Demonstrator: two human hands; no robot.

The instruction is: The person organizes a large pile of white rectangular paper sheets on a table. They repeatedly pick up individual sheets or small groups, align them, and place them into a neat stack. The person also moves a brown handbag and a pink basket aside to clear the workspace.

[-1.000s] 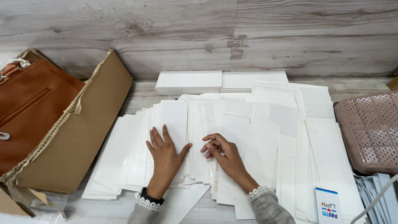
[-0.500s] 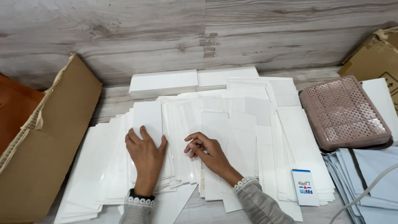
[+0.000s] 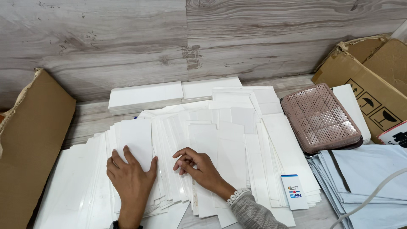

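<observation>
Fingers of my left hand are lying spread flat on the fanned white card sheets — gripping nothing. My right hand is resting curled on the same spread, pinching nothing I can see. Two neat stacks are sitting behind; one pink perforated basket at right — too many sheets to count.

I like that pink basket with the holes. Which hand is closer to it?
The right hand. It rests on the spread white sheets near the middle, with the upside-down pink basket off to its right. The left hand lies flat on the sheets farther left.
</observation>
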